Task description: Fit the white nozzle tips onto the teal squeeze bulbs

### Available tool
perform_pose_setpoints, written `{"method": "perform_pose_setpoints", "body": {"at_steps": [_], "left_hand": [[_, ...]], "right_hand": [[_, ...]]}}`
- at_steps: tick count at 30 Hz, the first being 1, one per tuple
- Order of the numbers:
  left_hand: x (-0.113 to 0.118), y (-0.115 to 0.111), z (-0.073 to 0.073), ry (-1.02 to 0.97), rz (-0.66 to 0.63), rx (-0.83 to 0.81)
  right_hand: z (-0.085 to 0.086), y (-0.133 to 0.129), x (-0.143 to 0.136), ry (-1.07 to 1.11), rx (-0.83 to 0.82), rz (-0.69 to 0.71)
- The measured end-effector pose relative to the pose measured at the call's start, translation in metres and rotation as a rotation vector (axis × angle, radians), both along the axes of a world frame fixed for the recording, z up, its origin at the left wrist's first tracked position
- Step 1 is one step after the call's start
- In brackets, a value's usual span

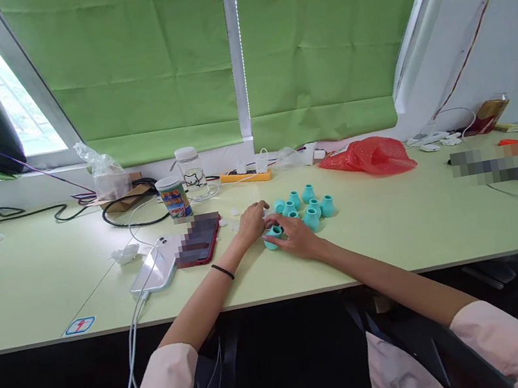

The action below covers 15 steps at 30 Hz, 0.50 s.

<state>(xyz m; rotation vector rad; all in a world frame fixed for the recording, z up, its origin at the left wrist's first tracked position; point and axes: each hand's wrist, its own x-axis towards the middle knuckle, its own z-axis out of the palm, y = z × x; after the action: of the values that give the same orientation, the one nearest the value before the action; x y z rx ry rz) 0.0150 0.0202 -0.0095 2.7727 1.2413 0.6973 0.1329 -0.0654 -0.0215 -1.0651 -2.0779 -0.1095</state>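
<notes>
My left hand (252, 221) is over the table with its fingers bent and pressed together. Whatever lies at its fingertips is too small to make out. Close beside it, my right hand (297, 237) has thumb and forefinger closed around a small turquoise vase-shaped piece (273, 243) with a round opening on top. The two hands' fingertips nearly meet above this piece. Several more turquoise pieces (311, 219) of the same shape stand in a group just beyond and to the right of my right hand. Small whitish bits (235, 212) lie left of my left hand.
A red-edged phone (200, 240) and a white phone (158, 267) with a cable lie to the left. Behind them stand a printed tub (174, 198) and a clear bottle (192, 173). An orange power strip (246, 175) and a red plastic bag (368, 157) lie at the back.
</notes>
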Motion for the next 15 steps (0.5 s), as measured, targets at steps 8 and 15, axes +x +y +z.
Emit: {"method": "perform_pose_setpoints", "body": {"at_steps": [8, 15], "left_hand": [[0.0013, -0.0036, 0.0045, 0.065, 0.068, -0.005], [0.0002, -0.0025, 0.0010, -0.034, -0.024, 0.001]], "right_hand": [[0.0022, -0.0007, 0.0002, -0.092, 0.068, 0.003], [0.0013, -0.0008, -0.0002, -0.035, 0.121, -0.028]]}}
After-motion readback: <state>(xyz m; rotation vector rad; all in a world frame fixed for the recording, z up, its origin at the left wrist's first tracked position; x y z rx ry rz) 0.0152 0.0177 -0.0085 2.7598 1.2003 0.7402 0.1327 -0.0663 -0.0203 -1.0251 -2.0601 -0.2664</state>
